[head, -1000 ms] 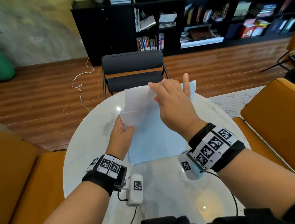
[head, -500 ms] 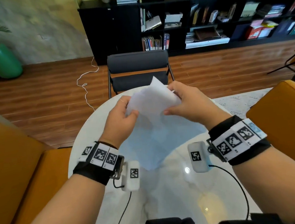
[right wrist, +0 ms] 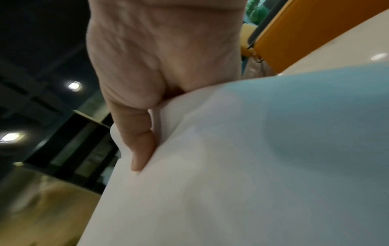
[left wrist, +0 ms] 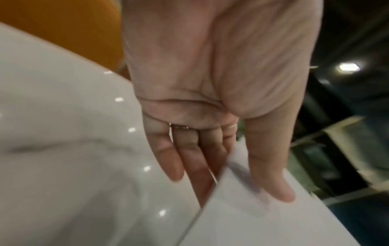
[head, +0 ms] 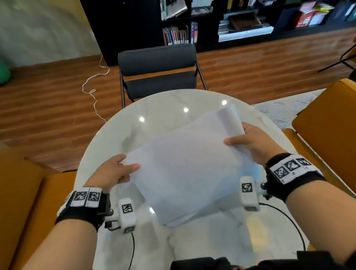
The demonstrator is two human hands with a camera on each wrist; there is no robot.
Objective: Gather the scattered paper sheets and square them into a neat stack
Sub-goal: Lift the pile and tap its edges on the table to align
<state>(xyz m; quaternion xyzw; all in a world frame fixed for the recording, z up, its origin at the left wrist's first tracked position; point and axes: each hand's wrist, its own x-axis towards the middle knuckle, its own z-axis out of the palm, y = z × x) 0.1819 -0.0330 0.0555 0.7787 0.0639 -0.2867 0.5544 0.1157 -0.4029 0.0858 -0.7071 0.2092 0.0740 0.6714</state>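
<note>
A loose bundle of white paper sheets [head: 188, 166] hangs tilted above the round white marble table [head: 163, 106], its far right corner curled up. My left hand [head: 120, 172] pinches the left corner, thumb on top and fingers beneath, as the left wrist view shows the paper sheets [left wrist: 263, 216] under the thumb of the left hand [left wrist: 248, 188]. My right hand [head: 246, 141] grips the right edge with the thumb on top. In the right wrist view the paper sheets [right wrist: 231, 166] fill the frame below the thumb of my right hand [right wrist: 143, 141]; the other fingers are hidden behind them.
A dark grey chair [head: 158, 72] stands across the table. Orange seats flank it on the left [head: 17, 202] and on the right [head: 339, 125]. A black bookshelf [head: 226, 12] lines the far wall, and a white cord [head: 96, 92] lies on the wooden floor.
The sheets were lifted off the table, bunched between both hands, then spread out. Both hands have moved apart and nearer to me, each now holding an opposite side.
</note>
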